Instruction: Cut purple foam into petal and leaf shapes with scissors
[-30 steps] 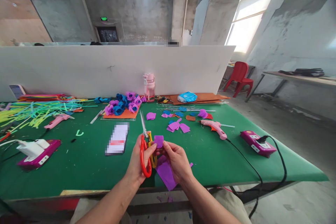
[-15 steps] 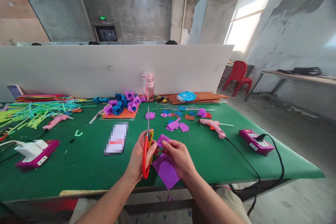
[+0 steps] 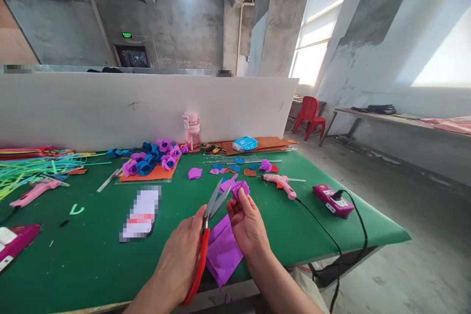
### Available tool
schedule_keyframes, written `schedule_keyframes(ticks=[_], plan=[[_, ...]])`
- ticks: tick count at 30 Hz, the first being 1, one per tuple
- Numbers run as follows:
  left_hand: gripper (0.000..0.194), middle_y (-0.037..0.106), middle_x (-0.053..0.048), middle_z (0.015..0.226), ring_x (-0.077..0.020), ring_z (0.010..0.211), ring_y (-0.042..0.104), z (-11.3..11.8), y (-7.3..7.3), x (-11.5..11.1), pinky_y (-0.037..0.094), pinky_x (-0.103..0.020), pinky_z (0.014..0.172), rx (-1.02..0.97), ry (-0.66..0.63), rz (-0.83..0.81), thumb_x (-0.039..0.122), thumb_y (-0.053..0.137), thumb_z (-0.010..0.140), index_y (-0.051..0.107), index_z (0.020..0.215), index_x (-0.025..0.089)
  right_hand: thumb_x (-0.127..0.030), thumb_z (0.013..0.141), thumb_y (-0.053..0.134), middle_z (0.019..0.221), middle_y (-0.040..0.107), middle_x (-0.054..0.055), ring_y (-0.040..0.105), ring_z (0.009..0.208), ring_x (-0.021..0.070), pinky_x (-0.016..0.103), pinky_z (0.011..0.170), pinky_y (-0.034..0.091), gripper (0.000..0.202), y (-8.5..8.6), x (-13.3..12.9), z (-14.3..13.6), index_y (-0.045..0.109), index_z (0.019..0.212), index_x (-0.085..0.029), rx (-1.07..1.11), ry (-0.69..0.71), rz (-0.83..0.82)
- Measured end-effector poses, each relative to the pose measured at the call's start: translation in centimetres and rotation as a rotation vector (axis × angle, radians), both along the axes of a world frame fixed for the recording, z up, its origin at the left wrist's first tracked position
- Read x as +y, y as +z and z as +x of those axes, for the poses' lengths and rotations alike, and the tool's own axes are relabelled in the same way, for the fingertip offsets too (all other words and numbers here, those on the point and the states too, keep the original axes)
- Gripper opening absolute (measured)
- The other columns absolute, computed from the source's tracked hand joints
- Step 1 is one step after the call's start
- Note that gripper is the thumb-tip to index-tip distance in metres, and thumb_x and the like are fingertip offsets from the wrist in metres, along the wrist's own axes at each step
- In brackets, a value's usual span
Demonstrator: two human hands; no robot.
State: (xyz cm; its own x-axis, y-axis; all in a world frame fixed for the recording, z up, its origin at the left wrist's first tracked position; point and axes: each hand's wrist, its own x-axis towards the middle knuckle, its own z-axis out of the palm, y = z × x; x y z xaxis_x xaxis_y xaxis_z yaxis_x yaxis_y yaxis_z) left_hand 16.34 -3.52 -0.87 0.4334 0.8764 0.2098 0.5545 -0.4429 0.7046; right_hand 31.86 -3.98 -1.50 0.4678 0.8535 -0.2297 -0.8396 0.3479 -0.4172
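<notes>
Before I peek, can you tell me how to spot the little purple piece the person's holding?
Find the green table, then the right hand over it, beside the open scissors. The little purple piece is pinched in that hand. The purple sheet below is far bigger; this one is small and held up.

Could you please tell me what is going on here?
A person's left hand holds open red-handled scissors close to a small, folded purple piece, which the right hand pinches. A larger purple sheet lies below, at the near edge of the green table. Farther back are purple and blue flowers, left of a pink glue gun.
</notes>
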Motion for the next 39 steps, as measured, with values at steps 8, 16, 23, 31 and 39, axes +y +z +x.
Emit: schedule_keyframes(ticks=[8, 16, 23, 31, 39], plan=[[0.059, 0.063, -0.018, 0.111, -0.029, 0.095, 0.063, 1.0, -0.3, -0.4, 0.045, -0.036, 0.074, 0.463, -0.069, 0.092, 0.004, 0.031, 0.08, 0.04, 0.137, 0.016, -0.029, 0.056, 0.084, 0.068, 0.068, -0.006, 0.06, 0.063, 0.0073, 0.018, 0.064, 0.05, 0.023, -0.2, -0.2, -1.4, 0.066, 0.068, -0.022, -0.021, 0.017, 0.067], [0.056, 0.063, -0.013, 0.114, -0.0226, 0.096, 0.064, 1.8, 0.4, -0.7, 0.05, -0.031, 0.076, 0.577, -0.005, 0.127, 0.0, 0.033, 0.083, 0.039, 0.136, 0.016, -0.026, 0.056, 0.084, 0.072, 0.07, -0.003, 0.063, 0.064, 0.0089, 0.019, 0.063, 0.052, 0.025, -0.5, -0.6, -2.7, 0.067, 0.073, -0.02, 0.005, 0.045, 0.039], [0.052, 0.062, -0.011, 0.116, -0.018, 0.096, 0.064, 2.1, 0.7, -0.9, 0.051, -0.028, 0.077, 0.65, 0.003, 0.127, 0.002, 0.036, 0.086, 0.037, 0.136, 0.017, -0.025, 0.053, 0.086, 0.067, 0.07, -0.004, 0.062, 0.06, 0.0076, 0.017, 0.06, 0.053, 0.027, -0.6, -0.5, -3.0, 0.068, 0.071, -0.019, 0.056, 0.055, 0.036], [0.05, 0.063, -0.011, 0.114, -0.0185, 0.095, 0.065, 2.1, 0.4, -0.9, 0.052, -0.028, 0.078, 0.627, -0.006, 0.136, 0.002, 0.035, 0.087, 0.038, 0.135, 0.016, -0.025, 0.052, 0.087, 0.067, 0.07, -0.004, 0.062, 0.059, 0.007, 0.017, 0.059, 0.053, 0.028, -0.3, -0.7, -3.1, 0.068, 0.072, -0.018, 0.068, 0.061, 0.039], [0.049, 0.063, -0.011, 0.118, -0.0184, 0.096, 0.065, 2.1, 0.0, -0.8, 0.051, -0.028, 0.08, 0.555, -0.011, 0.108, 0.004, 0.036, 0.088, 0.038, 0.134, 0.017, -0.022, 0.052, 0.087, 0.067, 0.07, -0.004, 0.061, 0.058, 0.006, 0.016, 0.058, 0.052, 0.028, -0.1, -0.8, -3.1, 0.069, 0.072, -0.017, 0.116, 0.086, 0.039]])
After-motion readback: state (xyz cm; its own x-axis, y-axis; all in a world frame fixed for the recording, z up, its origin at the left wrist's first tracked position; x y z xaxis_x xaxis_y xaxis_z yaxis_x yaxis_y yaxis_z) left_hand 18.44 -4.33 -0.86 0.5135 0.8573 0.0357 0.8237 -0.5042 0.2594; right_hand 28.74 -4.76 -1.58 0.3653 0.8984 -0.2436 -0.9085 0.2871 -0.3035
